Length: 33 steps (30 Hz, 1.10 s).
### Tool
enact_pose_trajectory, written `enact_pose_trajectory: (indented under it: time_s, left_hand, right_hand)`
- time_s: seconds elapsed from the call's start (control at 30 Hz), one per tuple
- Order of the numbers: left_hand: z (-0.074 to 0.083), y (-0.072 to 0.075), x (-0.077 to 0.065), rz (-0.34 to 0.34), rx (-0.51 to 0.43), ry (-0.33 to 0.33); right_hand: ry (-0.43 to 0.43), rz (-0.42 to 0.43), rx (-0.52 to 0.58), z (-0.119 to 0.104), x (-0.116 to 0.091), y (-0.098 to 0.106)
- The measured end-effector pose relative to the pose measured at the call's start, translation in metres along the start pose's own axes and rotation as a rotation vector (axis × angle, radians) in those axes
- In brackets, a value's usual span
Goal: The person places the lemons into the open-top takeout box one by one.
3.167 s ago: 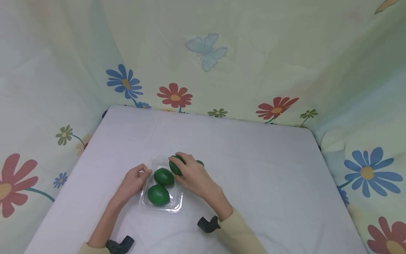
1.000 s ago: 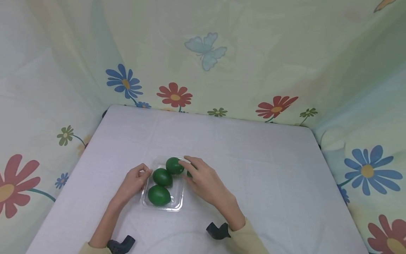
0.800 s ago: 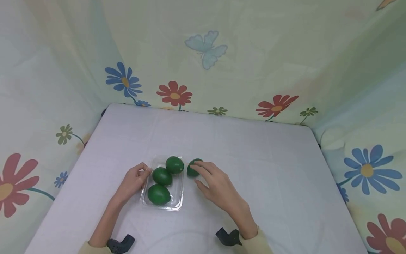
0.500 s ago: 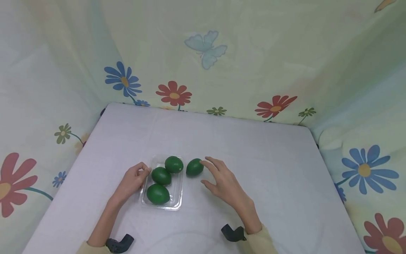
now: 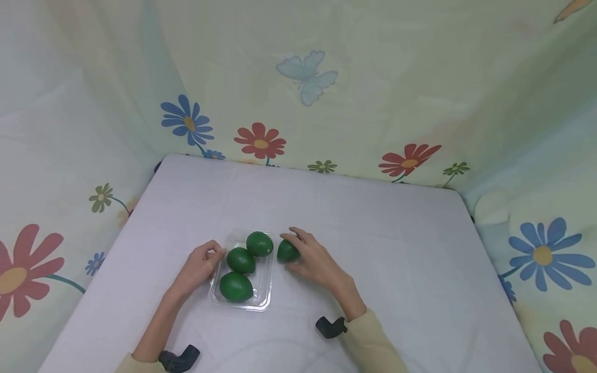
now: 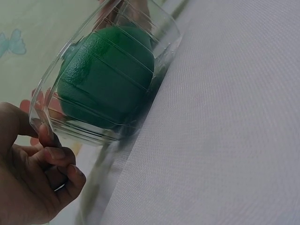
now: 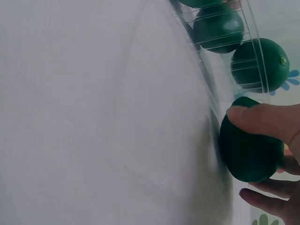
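Observation:
A clear plastic container (image 5: 263,290) on the table holds three dark green limes: a far one (image 5: 259,244), a middle one (image 5: 241,260) and a near one (image 5: 236,287). My left hand (image 5: 199,265) pinches the container's left rim between thumb and finger; the left wrist view shows the rim (image 6: 42,89) there. Just right of the container, a separate lime (image 5: 287,251) sits on the table. My right hand (image 5: 317,261) holds it, thumb (image 7: 253,117) on one side and fingers on the other. The palm hides part of that lime.
A white cloth covers the table (image 5: 396,269). Behind it and at both sides hangs a curtain (image 5: 354,93) printed with flowers and a butterfly. Dark wrist mounts (image 5: 330,327) sit on both forearms.
My right hand has let go of the far lime in the container and drawn back rightward. It has since come back left and taken hold of the outside lime. My left hand stays put.

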<state>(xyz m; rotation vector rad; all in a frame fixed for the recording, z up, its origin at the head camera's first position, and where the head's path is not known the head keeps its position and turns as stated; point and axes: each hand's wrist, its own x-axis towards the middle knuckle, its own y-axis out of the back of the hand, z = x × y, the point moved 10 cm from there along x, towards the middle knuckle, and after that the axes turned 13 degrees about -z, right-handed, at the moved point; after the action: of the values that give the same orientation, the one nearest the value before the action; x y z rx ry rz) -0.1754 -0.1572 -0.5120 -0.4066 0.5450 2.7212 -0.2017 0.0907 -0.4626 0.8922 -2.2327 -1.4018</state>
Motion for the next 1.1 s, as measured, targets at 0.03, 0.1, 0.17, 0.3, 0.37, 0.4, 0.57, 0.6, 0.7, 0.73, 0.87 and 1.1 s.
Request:
enact_pose_trajectory:
  time_s: [0.03,0.1,0.17,0.3,0.37,0.4,0.57,0.6,0.7,0.73,0.87,1.1]
  left_hand:
    - [0.000,0.000,0.000,-0.001,-0.003,0.000]
    - [0.000,-0.001,0.000,-0.004,0.002,-0.005]
    - [0.001,0.000,0.002,-0.004,0.013,-0.017]
    - [0.007,0.002,0.005,-0.006,0.025,-0.035]
    - [0.007,0.003,0.005,-0.007,0.030,-0.033]
    - [0.007,0.003,0.005,-0.007,0.030,-0.030]
    - [0.008,0.006,0.006,-0.004,0.035,-0.030]
    - [0.008,0.006,0.006,-0.003,0.033,-0.031]
    - [0.008,0.007,0.006,0.000,0.035,-0.030]
    - [0.008,0.007,0.006,0.001,0.037,-0.028]
    - [0.004,0.006,0.005,0.000,0.033,-0.019]
    - [-0.001,0.003,0.003,-0.003,0.029,-0.009]
  right_hand:
    - [-0.001,0.002,-0.008,0.000,0.001,-0.002]
    - [-0.005,0.012,-0.024,0.000,0.002,-0.004]
    - [-0.014,0.025,-0.039,0.001,0.002,-0.003]
    - [-0.026,0.059,-0.049,0.001,0.000,0.003]
    - [-0.027,0.075,-0.051,0.000,-0.002,0.005]
    - [-0.026,0.084,-0.054,0.000,-0.003,0.007]
    - [0.011,0.143,-0.074,-0.016,-0.012,0.021]
    - [0.026,0.155,-0.078,-0.021,-0.014,0.025]
    - [0.091,0.175,-0.079,-0.040,-0.019,0.034]
    - [0.114,0.175,-0.079,-0.047,-0.020,0.035]
    - [0.210,0.160,-0.088,-0.076,-0.019,0.034]
    - [0.318,0.147,-0.184,-0.112,-0.014,0.017]
